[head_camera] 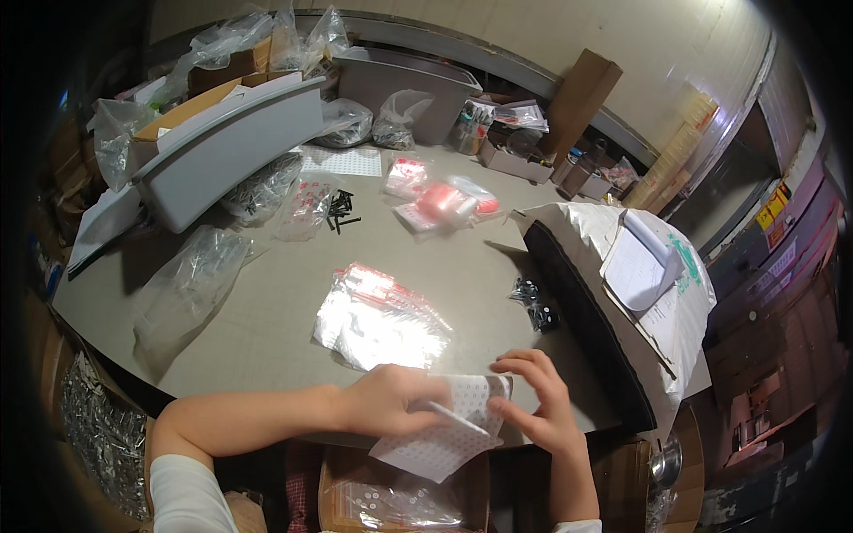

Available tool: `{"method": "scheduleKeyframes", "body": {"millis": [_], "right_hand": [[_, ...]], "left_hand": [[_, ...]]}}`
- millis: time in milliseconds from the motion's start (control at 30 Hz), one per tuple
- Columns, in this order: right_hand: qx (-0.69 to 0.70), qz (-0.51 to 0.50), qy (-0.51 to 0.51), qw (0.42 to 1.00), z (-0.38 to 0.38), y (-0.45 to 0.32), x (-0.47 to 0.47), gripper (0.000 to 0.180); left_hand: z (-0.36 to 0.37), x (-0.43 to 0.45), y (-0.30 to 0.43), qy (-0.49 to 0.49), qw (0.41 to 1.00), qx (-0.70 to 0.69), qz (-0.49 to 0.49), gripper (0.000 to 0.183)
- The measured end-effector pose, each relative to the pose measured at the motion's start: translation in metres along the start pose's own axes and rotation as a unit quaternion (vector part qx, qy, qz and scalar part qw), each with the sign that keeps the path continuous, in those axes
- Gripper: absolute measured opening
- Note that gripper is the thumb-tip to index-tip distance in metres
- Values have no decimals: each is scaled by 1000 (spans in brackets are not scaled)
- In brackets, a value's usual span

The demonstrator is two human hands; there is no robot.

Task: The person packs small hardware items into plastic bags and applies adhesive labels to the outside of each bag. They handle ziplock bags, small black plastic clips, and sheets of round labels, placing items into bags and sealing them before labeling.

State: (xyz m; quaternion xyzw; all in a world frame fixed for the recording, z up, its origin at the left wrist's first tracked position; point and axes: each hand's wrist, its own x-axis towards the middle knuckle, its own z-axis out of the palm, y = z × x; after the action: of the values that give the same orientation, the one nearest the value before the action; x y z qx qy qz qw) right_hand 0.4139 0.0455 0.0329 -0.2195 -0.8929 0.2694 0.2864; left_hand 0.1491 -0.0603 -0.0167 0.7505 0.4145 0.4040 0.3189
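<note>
At the table's front edge, my left hand (393, 403) grips a folded white sheet of small printed labels (433, 455) between thumb and fingers. Part of the sheet stands up as a fold, and its lower corner hangs over the edge. My right hand (543, 406) is beside the sheet's right side, thumb and fingers spread; whether a fingertip touches the paper I cannot tell. Just beyond my hands lies a glossy stack of clear zip bags (383, 320) with red tops. To the right, small clear packets of black parts (535, 306) rest on the table.
A cardboard box (403, 503) with filled bags sits below the edge. Black screws (340, 210) lie near a grey bin (233, 150). A white sack (573, 230) bearing papers borders the right side. Farther back are red-and-white bags (436, 200). Metal parts (103, 433) fill a box at left.
</note>
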Motion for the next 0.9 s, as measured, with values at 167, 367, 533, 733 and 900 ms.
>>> {"method": "scheduleKeyframes", "body": {"millis": [167, 367, 533, 733, 900], "right_hand": [[60, 90, -103, 989, 8, -3, 3, 37], [228, 183, -10, 956, 23, 5, -7, 24], [278, 227, 6, 933, 20, 7, -15, 18], [325, 252, 10, 912, 19, 7, -20, 18], [345, 253, 19, 904, 22, 6, -22, 16]], "left_hand": [[1, 1, -2, 26, 998, 26, 49, 22], [5, 5, -7, 88, 992, 7, 92, 19], [3, 2, -7, 65, 998, 0, 13, 17], [3, 1, 2, 88, 995, -45, 15, 17], [1, 2, 4, 100, 994, -49, 5, 17]]}}
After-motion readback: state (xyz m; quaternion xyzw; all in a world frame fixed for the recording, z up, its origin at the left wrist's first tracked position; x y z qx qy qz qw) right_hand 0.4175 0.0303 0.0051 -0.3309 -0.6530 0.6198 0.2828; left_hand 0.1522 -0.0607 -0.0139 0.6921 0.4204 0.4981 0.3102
